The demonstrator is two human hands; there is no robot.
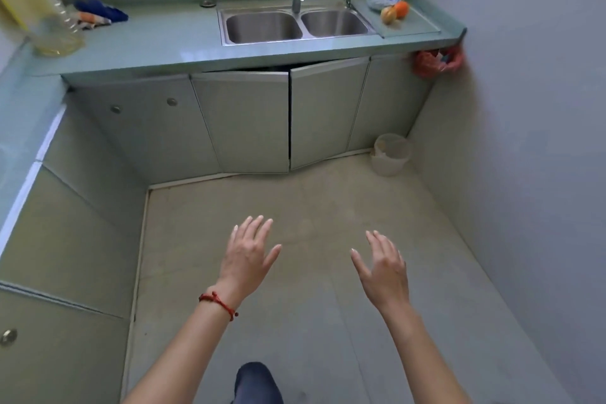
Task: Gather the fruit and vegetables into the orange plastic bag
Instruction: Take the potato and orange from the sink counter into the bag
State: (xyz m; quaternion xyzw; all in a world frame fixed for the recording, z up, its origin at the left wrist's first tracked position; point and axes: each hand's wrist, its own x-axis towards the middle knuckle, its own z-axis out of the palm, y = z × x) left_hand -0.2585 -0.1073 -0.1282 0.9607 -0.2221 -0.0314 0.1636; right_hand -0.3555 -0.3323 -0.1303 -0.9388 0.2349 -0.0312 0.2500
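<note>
My left hand [247, 252] and right hand [382, 267] hang over the floor, fingers spread, gripping nothing. At the tabletop's [164, 39] far right corner an orange [401, 8] touches a yellowish fruit [389, 15] beside a patterned bowl [382, 0]. Both are round, with no clear long axis. The orange plastic bag [434, 62] hangs under that corner, mouth upward. No writing is legible.

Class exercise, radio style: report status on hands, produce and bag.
Left hand and right hand open, empty, over floor. Two fruits on counter right of sink. Orange bag hanging below counter corner. Path clear.
</note>
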